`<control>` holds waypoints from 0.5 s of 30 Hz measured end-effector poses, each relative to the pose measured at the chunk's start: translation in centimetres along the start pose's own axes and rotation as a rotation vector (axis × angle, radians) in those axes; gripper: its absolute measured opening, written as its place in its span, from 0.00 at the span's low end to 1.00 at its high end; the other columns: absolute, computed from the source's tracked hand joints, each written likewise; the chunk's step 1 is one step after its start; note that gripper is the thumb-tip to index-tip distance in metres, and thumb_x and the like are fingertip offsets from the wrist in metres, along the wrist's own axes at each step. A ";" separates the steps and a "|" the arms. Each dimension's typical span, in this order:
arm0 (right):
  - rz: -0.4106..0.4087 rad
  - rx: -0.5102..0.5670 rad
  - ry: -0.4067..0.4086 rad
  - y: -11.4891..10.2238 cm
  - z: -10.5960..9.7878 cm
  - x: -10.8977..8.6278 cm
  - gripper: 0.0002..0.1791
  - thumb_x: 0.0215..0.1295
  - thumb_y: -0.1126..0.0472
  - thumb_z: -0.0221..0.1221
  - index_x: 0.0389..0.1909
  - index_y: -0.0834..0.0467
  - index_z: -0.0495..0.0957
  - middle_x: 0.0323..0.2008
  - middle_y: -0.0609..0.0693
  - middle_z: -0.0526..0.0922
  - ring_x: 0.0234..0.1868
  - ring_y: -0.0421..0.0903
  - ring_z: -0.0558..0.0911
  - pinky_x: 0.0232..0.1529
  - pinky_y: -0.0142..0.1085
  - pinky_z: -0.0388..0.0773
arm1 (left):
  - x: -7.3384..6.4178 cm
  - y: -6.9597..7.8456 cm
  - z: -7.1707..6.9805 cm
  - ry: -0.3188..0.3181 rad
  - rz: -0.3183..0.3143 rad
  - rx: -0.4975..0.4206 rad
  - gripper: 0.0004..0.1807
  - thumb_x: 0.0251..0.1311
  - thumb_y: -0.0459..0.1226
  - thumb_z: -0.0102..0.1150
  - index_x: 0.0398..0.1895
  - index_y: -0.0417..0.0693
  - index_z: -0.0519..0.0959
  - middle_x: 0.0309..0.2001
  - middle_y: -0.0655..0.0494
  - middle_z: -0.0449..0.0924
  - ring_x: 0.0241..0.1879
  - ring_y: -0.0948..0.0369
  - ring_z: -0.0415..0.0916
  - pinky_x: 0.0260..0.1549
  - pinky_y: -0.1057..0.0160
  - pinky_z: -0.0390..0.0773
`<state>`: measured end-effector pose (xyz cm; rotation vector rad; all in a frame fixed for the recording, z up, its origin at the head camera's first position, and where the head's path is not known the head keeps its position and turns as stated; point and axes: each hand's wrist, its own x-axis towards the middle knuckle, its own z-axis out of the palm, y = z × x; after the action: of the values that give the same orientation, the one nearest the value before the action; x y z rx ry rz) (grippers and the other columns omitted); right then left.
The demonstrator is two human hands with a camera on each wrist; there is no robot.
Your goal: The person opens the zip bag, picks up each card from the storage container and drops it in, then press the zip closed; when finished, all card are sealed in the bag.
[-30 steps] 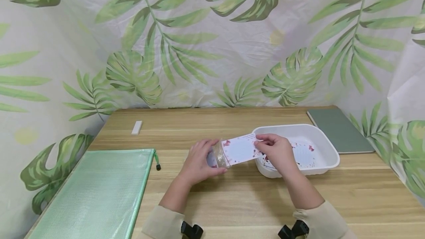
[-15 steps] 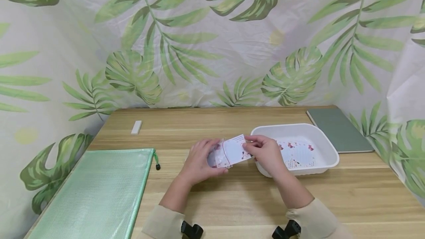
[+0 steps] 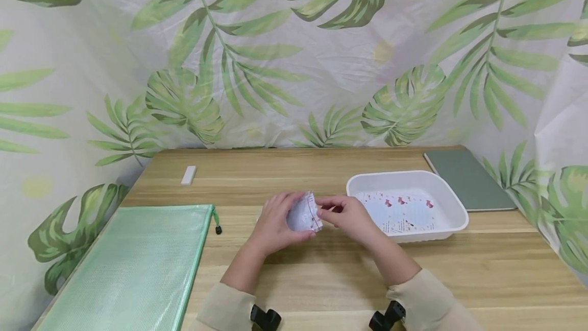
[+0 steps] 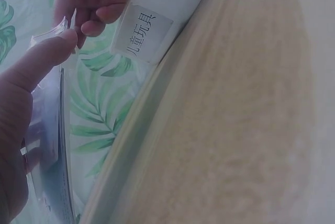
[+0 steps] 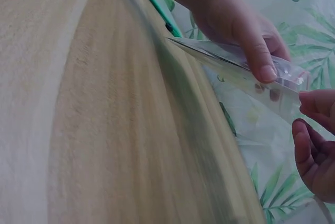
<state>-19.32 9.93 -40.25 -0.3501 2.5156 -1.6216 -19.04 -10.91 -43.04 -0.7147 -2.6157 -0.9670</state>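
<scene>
Above the middle of the table, my left hand (image 3: 274, 221) grips a clear plastic sleeve (image 3: 303, 213) filled with printed white cards, thumb along one face and fingers behind. The sleeve is tilted, its mouth facing right. At that mouth my right hand (image 3: 350, 217) pinches the end of a card between thumb and forefinger; most of this card lies inside the sleeve. The right wrist view shows the sleeve (image 5: 238, 67) edge-on, with the right hand's fingertips (image 5: 309, 101) right at its end. Just right of the hands, a white plastic basin (image 3: 452, 225) contains printed sheets (image 3: 404, 213) with small red figures.
A green mesh zip pouch (image 3: 133, 264) lies flat at the left, its zip pull toward the middle. Farther back is a small white block (image 3: 189, 175). A grey-green notebook (image 3: 473, 180) lies behind the basin at the right. Patterned cloth (image 3: 294, 65) hangs behind the table.
My right hand has moved left, sliding the card from well outside the sleeve to almost wholly within it. The left hand has kept its grip in place. More of the basin's sheets now show.
</scene>
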 end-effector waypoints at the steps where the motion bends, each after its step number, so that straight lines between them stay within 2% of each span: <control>1: -0.006 -0.019 -0.002 -0.1 0.2 0.1 0.16 0.60 0.60 0.65 0.49 0.60 0.84 0.38 0.54 0.85 0.29 0.39 0.76 0.28 0.29 0.74 | 0.0 0.0 0.0 0.001 0.001 -0.002 0.46 0.36 0.53 0.76 0.64 0.48 0.73 0.58 0.48 0.76 0.59 0.48 0.71 0.58 0.46 0.68; 8: -0.008 -0.125 0.028 -0.1 1.6 0.4 0.12 0.57 0.63 0.65 0.43 0.59 0.86 0.30 0.50 0.79 0.31 0.41 0.73 0.29 0.30 0.70 | 0.0 0.0 0.0 0.013 0.022 0.005 0.46 0.36 0.53 0.76 0.63 0.47 0.74 0.57 0.48 0.77 0.57 0.48 0.72 0.55 0.46 0.69; 15: -0.019 -0.118 0.011 -0.5 1.4 0.4 0.14 0.57 0.63 0.66 0.45 0.60 0.86 0.27 0.48 0.77 0.29 0.40 0.72 0.28 0.29 0.69 | -0.1 0.0 -0.1 0.017 0.022 0.007 0.45 0.37 0.53 0.76 0.63 0.47 0.73 0.57 0.48 0.77 0.57 0.49 0.72 0.55 0.47 0.69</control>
<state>-19.34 8.41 -40.35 -0.3797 2.6308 -1.4889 -18.96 -11.00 -43.01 -0.7279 -2.5899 -0.9526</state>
